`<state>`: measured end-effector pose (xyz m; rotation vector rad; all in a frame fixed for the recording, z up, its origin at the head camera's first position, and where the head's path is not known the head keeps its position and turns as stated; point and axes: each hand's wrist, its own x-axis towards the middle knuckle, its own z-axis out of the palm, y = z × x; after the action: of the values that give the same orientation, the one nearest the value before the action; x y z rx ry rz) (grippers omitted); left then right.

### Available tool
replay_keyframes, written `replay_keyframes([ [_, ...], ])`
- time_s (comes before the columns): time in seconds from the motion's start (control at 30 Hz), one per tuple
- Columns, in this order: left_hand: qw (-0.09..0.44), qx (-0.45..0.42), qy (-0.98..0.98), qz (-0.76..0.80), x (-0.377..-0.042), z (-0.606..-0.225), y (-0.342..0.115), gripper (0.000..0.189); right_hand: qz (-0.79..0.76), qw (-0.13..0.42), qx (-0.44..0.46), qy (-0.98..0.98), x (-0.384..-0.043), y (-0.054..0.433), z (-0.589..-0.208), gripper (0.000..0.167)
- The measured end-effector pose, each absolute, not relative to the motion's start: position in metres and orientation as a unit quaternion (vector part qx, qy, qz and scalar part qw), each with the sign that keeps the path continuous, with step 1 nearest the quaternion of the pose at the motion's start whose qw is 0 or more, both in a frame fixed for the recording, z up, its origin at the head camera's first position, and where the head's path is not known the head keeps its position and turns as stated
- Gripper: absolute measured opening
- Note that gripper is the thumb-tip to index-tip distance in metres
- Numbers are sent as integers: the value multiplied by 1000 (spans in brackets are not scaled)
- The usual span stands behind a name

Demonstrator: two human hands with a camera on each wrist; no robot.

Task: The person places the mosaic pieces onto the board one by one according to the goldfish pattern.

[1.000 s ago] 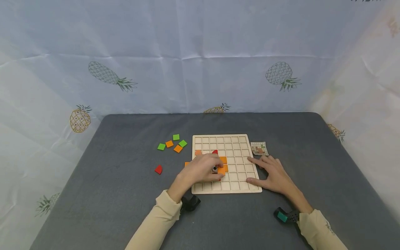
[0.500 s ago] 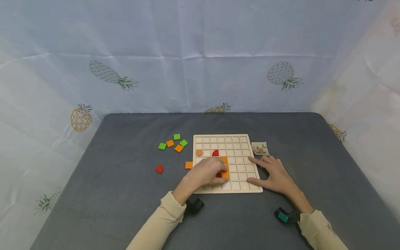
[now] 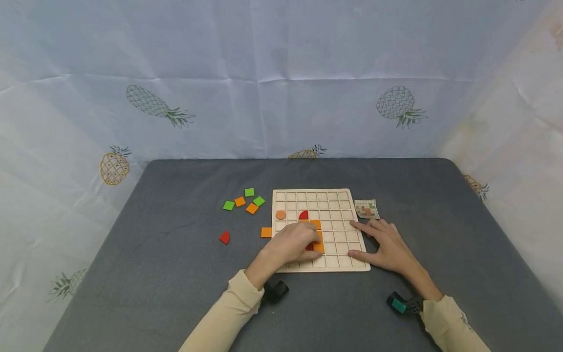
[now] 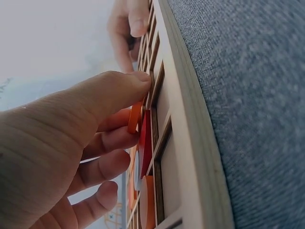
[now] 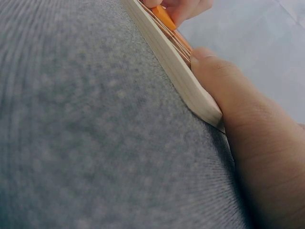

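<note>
A wooden grid board (image 3: 336,247) lies on the grey table. My left hand (image 3: 288,244) reaches over its lower left part and pinches an orange square tile (image 4: 135,118) between thumb and fingers, tilted close over the grid. Under that hand a red tile (image 4: 145,148) sits on the board, partly hidden. Another orange square (image 3: 315,224) lies just beyond the fingertips. Farther up the board are a red quarter-circle tile (image 3: 303,215) and a light orange round tile (image 3: 280,215). My right hand (image 3: 383,247) rests on the board's right edge, thumb and index finger spread.
Left of the board lie several loose tiles, among them green squares (image 3: 249,192), orange squares (image 3: 252,208) and a red quarter-circle piece (image 3: 225,237). One orange square (image 3: 266,232) is right beside the board's left edge. A small pattern card (image 3: 367,209) lies by its upper right side.
My left hand has shifted slightly right over the board with the orange square tile, uncovering the round tile and the orange square at the left edge. The right hand stays put.
</note>
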<state>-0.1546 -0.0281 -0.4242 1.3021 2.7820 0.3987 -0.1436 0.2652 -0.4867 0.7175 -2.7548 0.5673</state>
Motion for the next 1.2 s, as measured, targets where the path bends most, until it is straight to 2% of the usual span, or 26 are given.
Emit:
replay_keyframes([
  [1.2, 29, 418, 899, 129, -152, -423, -28, 14, 191, 122, 246, -942, -143, 264, -484, 79],
])
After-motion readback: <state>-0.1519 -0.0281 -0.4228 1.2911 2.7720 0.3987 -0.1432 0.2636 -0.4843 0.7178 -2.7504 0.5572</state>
